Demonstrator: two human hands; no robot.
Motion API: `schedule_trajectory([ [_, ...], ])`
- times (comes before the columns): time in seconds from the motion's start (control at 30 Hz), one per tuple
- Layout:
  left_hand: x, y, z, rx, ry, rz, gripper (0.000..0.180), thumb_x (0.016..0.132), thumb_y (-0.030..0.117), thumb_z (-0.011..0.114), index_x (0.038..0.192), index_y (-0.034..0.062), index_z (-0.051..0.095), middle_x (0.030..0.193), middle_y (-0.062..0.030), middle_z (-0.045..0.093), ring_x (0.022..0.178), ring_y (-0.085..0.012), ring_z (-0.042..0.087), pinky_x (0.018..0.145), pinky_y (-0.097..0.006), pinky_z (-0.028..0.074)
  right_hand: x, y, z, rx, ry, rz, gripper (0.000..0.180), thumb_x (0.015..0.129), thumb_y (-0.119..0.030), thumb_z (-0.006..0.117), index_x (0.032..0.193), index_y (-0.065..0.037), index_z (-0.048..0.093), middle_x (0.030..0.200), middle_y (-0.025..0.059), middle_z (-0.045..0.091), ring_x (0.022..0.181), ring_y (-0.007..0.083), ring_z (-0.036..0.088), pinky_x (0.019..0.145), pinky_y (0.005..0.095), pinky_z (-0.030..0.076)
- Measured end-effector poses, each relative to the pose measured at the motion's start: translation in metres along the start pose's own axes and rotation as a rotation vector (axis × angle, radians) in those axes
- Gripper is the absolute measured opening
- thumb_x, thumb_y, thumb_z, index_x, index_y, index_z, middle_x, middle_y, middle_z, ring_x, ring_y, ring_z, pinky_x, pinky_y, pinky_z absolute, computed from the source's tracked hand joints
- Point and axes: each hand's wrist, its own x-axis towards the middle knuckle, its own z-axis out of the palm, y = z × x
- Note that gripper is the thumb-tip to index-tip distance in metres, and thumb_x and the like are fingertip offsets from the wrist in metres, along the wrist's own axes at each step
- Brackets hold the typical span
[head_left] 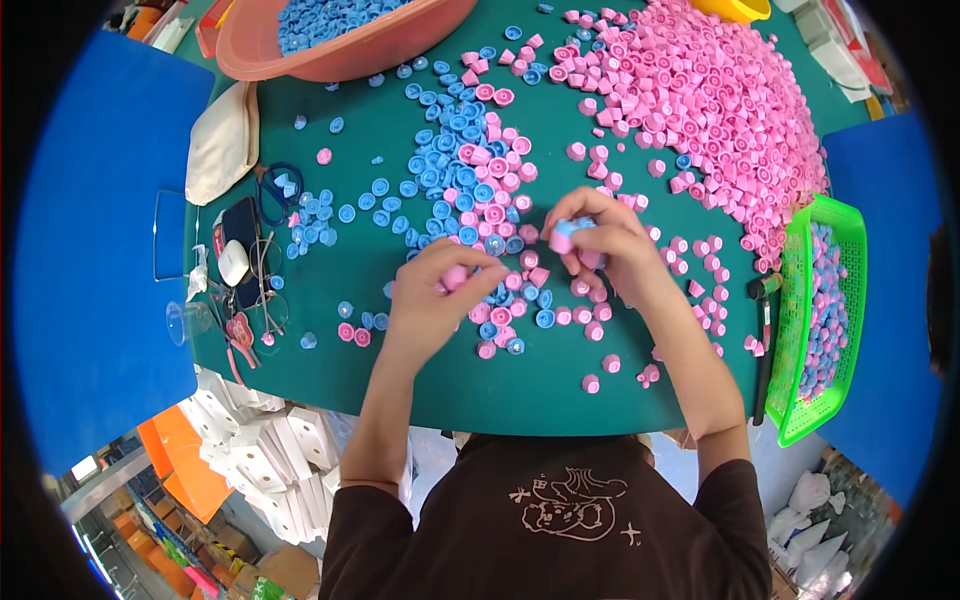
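Green felt covers the table (560, 385) I am looking down on, and I place everything else by the person's two hands, which work just above its middle. The left hand (440, 295) is curled nearly closed, with its fingertips pinched on a pink cap (455, 276). Just to the right of it and a little higher, the right hand (605, 240) is also mostly closed; its thumb and fingers grip a joined piece (566, 236), light blue seated in pink, held clear of the felt.

Between and beneath the hands lie scattered loose caps (515, 300), pink and blue mixed. Directly beyond the hands, a denser patch of blue caps (455, 150) spreads across the table. Beyond the right hand and further right, a large heap of pink caps (700, 110) fills that far corner. Past the blue patch, at the table's far edge, a salmon-coloured basin (340, 55) holds more blue caps.

To the right of the right hand, at the table's edge, stands a green slotted basket (800, 330) holding mixed pink and blue pieces. Left of the left hand, well apart, I see a white computer mouse (233, 262) on a dark phone, and beyond those a cream fabric pouch (222, 140).
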Motion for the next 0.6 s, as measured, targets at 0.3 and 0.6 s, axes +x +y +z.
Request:
schedule_trajectory([
  [0.3,0.027,0.019,0.017,0.695,0.021,0.150,0.027,0.080,0.017,0.076,0.103,0.0065,0.067,0.095,-0.0101,0.065,0.079,-0.0297,0.066,0.066,-0.036,0.052,-0.029,0.006,-0.012,0.405,0.109,0.133,0.027,0.099,-0.025,0.053,0.097,0.001,0.058,0.092,0.0128,0.065,0.061,0.0121,0.063,0.035,0.0167,0.042],
  [0.6,0.039,0.040,0.020,0.816,-0.027,0.156,0.028,0.075,0.016,0.079,0.093,0.0012,0.065,0.086,-0.0123,0.065,0.074,-0.0302,0.064,0.064,-0.037,0.050,-0.057,0.031,-0.015,0.925,0.040,0.051,0.033,0.101,-0.020,0.047,0.123,0.004,0.049,0.117,0.0227,0.061,0.093,0.0266,0.071,0.070,0.0334,0.064],
])
